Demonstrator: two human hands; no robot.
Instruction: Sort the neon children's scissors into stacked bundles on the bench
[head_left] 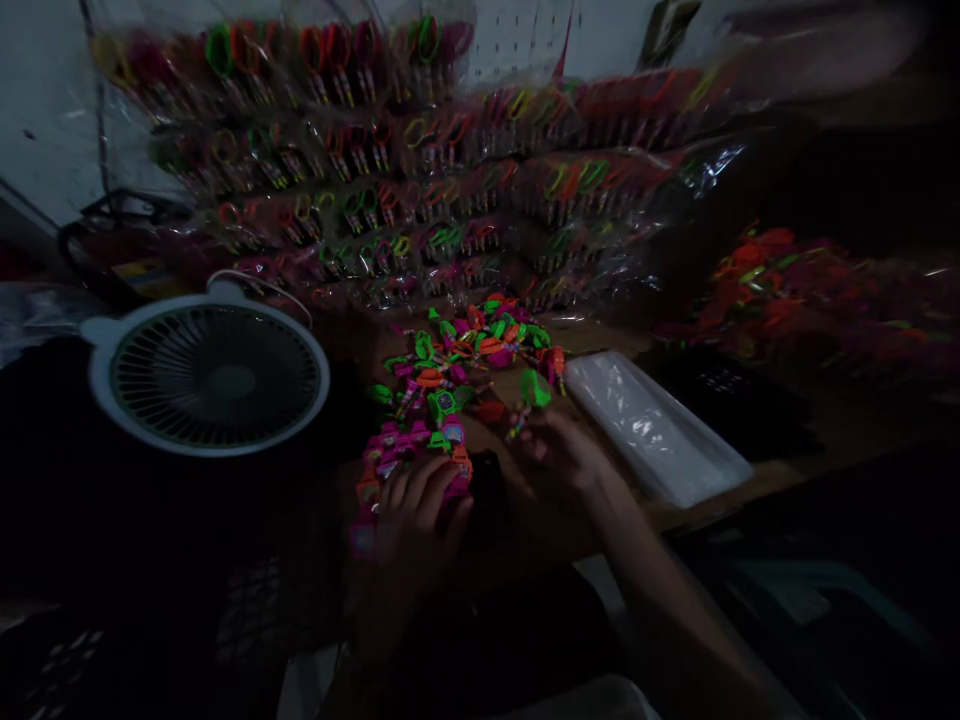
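My right hand [562, 447] pinches a green toy watch [535, 388] by its lower end, where a small multicoloured piece shows. It is held a little above the table, and the dim light blurs its details. My left hand [418, 505] lies over several pink and orange toy watches [390, 445], fingers slightly bent and apart, touching them; what is under the palm is hidden. Beyond both hands spreads a loose heap of green, orange and pink toy watches [491, 345].
Rows of clear bags [420, 190] filled with similar coloured pieces are stacked at the back. A round fan [225, 375] stands on the left. To the right lie a stack of clear plastic bags [652, 425] and another colourful pile [780, 280]. Much of the foreground is dark.
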